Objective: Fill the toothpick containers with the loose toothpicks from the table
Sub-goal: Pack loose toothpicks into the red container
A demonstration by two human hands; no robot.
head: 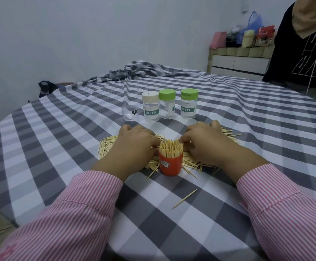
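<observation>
on checked cloth (228,213) | both hands flank orange container (170,164), toothpick-filled

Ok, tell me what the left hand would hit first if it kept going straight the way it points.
Likely the clear jar with the beige lid. The left hand points away across the loose toothpicks, and that jar stands nearest in line; depth is hard to judge.

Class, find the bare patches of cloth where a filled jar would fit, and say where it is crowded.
Free: the cloth right of the green-lidded jar, and the near cloth around the stray toothpick. Crowded: the toothpick pile around the orange container and both hands.
</observation>
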